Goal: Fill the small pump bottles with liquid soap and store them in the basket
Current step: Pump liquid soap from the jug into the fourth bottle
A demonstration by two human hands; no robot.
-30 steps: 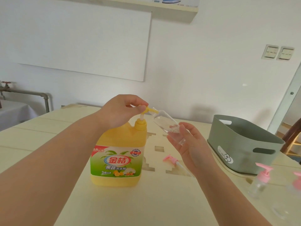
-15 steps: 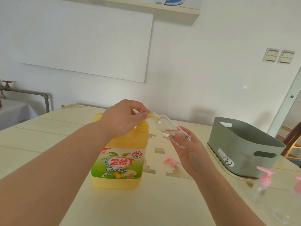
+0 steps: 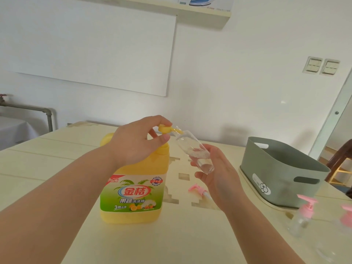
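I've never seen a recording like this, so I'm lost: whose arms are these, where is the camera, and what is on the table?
There is no machine here. These are a person's two bare hands, filmed by one wide-angle camera worn on the head, looking forward and down.

The left hand grips the yellow pump head of a big soap jug. The right hand holds a small clear bottle, tilted, with its mouth at the spout and some liquid inside.

On the table are a loose pink pump, a grey-green basket, a capped small bottle with a pink pump, and part of another capped bottle at the picture's edge.
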